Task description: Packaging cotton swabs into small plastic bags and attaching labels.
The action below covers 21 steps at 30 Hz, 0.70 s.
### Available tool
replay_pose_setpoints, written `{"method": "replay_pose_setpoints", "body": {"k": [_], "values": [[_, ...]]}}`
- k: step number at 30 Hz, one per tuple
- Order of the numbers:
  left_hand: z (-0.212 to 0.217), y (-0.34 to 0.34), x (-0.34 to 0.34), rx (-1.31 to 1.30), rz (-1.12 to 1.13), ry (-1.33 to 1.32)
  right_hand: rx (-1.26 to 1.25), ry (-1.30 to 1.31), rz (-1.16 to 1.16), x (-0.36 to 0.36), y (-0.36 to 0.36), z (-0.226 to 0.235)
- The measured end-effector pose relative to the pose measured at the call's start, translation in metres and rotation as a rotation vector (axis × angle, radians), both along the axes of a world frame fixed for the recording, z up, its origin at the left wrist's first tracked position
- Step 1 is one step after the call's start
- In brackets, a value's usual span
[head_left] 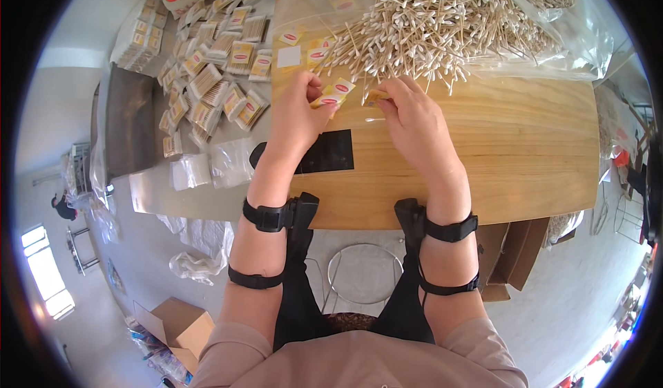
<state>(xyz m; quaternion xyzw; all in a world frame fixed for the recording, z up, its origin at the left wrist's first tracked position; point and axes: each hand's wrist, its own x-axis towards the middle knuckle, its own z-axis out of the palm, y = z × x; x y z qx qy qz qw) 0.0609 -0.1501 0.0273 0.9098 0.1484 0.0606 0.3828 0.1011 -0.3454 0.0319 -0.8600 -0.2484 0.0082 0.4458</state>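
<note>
My left hand (295,115) is closed on a few small yellow-and-white printed cards (336,92), which stick out past its fingertips. Opposite it, my right hand (418,117) pinches another small yellowish card (375,97) between thumb and fingers, mostly covered by them. Just beyond both hands spreads a big heap of wooden-stick cotton swabs (435,32). A single cotton swab (375,120) lies on the wood between the hands. More printed cards (318,54) and a white blank card (289,57) rest past my left hand.
Many filled swab packs (221,56) are piled on the left surface, near empty clear bags (231,161). A flat black object (331,152) lies by my left wrist. Clear plastic sheeting (573,49) surrounds the heap. Cardboard boxes (183,324) stand on the floor, and a round stool (364,270) is below the table.
</note>
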Motion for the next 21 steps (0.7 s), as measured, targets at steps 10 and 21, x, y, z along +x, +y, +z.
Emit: {"method": "replay_pose_setpoints", "body": {"k": [10, 21], "values": [[0.025, -0.005, -0.036, 0.196, -0.312, -0.117, -0.113, -0.108, 0.185, -0.024, 0.028, -0.007], [0.011, 0.004, -0.045, 0.106, -0.256, -0.141, -0.101, -0.073, 0.22, -0.031, 0.036, -0.005]]}}
